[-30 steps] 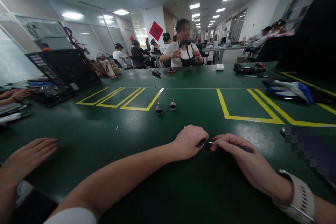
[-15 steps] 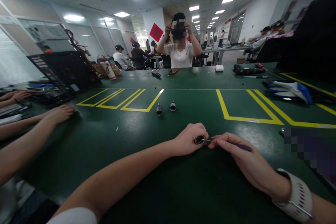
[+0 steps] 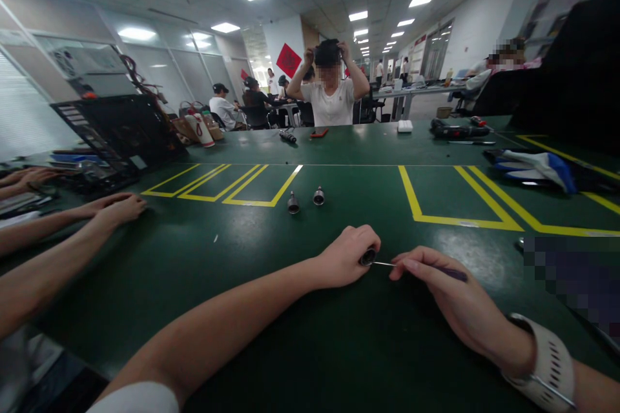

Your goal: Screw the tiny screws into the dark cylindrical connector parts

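Observation:
My left hand [image 3: 349, 255] is closed round a round metal cup-shaped part [image 3: 367, 257], its open mouth turned toward my right hand. Between the thumb and fingers of my right hand [image 3: 438, 281] is a thin tool with a dark purple handle [image 3: 450, 272]. The tool's slim metal shaft [image 3: 385, 264] reaches to the rim of the cup; whether its tip is inside cannot be made out. Two similar metal parts, one on the left [image 3: 293, 202] and one on the right [image 3: 318, 195], stand on the green table [image 3: 271, 245] beyond my left hand.
Yellow tape outlines [image 3: 465, 224] mark the table. Blue and white gloves [image 3: 542, 168] and a black power tool [image 3: 458, 129] lie at the right. A co-worker's hands [image 3: 119, 208] rest at the left edge. A person [image 3: 332, 100] sits across the table.
The tool's shaft has shifted slightly right and down relative to the cup, and my left hand has tilted a little. The person opposite has moved the headgear higher. The co-worker's hand moved slightly right.

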A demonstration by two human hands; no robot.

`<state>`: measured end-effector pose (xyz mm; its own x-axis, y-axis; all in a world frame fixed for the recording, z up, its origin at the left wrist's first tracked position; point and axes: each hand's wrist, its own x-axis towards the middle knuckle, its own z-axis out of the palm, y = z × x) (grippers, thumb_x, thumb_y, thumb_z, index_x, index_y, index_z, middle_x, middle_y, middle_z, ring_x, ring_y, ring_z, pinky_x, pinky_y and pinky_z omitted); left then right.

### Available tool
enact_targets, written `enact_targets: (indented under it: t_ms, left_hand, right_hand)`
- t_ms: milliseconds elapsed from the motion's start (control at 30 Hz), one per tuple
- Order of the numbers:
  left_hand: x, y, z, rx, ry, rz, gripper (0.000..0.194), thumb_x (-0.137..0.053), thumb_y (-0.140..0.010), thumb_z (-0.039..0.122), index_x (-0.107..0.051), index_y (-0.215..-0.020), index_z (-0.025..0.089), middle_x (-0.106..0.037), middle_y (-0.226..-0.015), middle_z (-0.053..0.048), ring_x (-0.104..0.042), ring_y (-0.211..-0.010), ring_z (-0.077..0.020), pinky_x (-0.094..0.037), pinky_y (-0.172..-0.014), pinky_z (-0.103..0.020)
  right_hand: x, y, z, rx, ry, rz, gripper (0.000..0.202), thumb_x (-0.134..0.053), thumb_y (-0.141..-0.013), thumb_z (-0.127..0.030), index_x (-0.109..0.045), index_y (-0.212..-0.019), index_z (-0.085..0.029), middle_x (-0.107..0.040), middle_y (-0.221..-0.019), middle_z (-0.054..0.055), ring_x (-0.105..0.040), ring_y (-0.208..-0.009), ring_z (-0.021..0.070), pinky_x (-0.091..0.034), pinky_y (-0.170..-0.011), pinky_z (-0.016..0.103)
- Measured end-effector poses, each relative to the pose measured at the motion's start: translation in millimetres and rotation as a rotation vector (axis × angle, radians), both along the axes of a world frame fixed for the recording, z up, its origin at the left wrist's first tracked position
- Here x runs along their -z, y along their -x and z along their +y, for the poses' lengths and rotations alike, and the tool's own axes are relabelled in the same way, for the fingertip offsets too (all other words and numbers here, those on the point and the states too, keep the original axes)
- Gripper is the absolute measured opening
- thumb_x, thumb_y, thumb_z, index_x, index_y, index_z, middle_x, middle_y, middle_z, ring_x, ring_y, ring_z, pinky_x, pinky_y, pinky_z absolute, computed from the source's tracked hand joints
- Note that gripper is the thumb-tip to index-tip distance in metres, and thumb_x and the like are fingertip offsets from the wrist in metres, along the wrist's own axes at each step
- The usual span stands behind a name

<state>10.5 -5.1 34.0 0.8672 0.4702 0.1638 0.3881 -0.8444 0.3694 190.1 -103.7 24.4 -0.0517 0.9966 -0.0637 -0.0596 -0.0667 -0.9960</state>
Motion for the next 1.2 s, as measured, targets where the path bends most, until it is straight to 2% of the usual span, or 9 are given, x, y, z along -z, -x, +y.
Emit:
enact_targets:
  t_ms: [267,567,767,900,1100,1200]
  left_hand:
    - [-1.1,0.3,1.3,0.046,-0.094,0.048,0.013,-0.049,-0.078,0.01,-0.045,-0.088,0.017,-0.052,-0.094,-0.004,-0.047,-0.087,-0.016,-0.037,-0.079,-0.029]
    - [-0.9,1.9,-1.3,0.048,-0.123,0.027,0.014,-0.05,-0.078,0.009,-0.047,-0.09,0.016,-0.053,-0.101,-0.006,-0.049,-0.092,-0.0165,-0.038,-0.081,-0.029]
    - [7.5,2.8,5.8,0.014,-0.073,-0.073,0.014,-0.05,-0.078,0.009,-0.05,-0.09,0.016,-0.056,-0.101,-0.006,-0.052,-0.096,-0.0168,-0.039,-0.084,-0.03]
    - [8.6,1.9,8.4,-0.008,-0.018,-0.114,0.009,-0.054,-0.081,0.017,-0.052,-0.09,0.017,-0.058,-0.093,-0.002,-0.053,-0.09,-0.0151,-0.039,-0.084,-0.03]
    - [9.6,-1.7,8.8,-0.044,0.007,-0.099,0.01,-0.058,-0.08,0.022,-0.053,-0.087,0.017,-0.058,-0.088,-0.001,-0.053,-0.084,-0.0144,-0.04,-0.078,-0.028]
    - [10.6,-3.0,8.5,-0.054,0.016,-0.08,0.011,-0.058,-0.081,0.025,-0.052,-0.086,0.017,-0.058,-0.085,-0.001,-0.053,-0.08,-0.014,-0.04,-0.076,-0.028]
  right_hand:
    - [1.1,1.1,0.3,0.006,0.003,-0.028,0.021,-0.058,-0.081,-0.04,-0.066,-0.075,-0.022,-0.065,-0.079,0.002,-0.056,-0.086,0.0223,-0.037,-0.083,0.039]
    - [0.5,0.5,0.6,0.089,-0.032,0.002,0.022,-0.057,-0.08,-0.039,-0.063,-0.068,-0.021,-0.062,-0.068,0.001,-0.054,-0.073,0.0201,-0.038,-0.074,0.036]
    - [3.6,0.3,1.8,0.11,-0.053,-0.016,0.025,-0.056,-0.079,-0.041,-0.061,-0.065,-0.022,-0.06,-0.066,0.001,-0.053,-0.072,0.02,-0.038,-0.072,0.036]
    - [3.9,-0.6,1.0,0.117,-0.072,-0.023,0.024,-0.055,-0.081,-0.042,-0.062,-0.069,-0.022,-0.061,-0.07,0.001,-0.054,-0.075,0.02,-0.039,-0.074,0.036]
    - [3.9,1.9,-1.1,0.061,-0.15,-0.233,0.021,-0.054,-0.084,-0.043,-0.06,-0.094,-0.025,-0.062,-0.087,0.001,-0.057,-0.089,0.0207,-0.043,-0.077,0.035]
    - [1.7,7.2,-2.3,0.029,-0.194,-0.395,0.02,-0.053,-0.085,-0.041,-0.061,-0.094,-0.025,-0.063,-0.088,0.002,-0.059,-0.085,0.0205,-0.045,-0.074,0.035]
